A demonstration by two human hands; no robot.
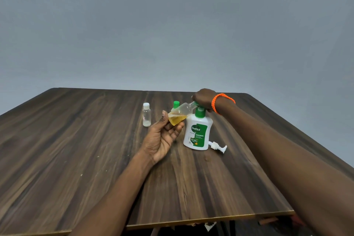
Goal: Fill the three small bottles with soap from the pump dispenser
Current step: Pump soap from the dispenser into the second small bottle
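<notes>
Left hand gripped tilted clear small bottle, roughly half full of amber soap, right hand pressing white-green pump dispenser; white-capped clear bottle looked empty.

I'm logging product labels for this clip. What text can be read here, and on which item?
"Dettol": white letters on the green label of the soap dispenser bottle.
"ORIGINAL": below it on the same label.
"99.99%": lower on that label, only just legible; the small print around it is too blurred to read.
Red mark on the clear small bottle: too small to read.
</notes>
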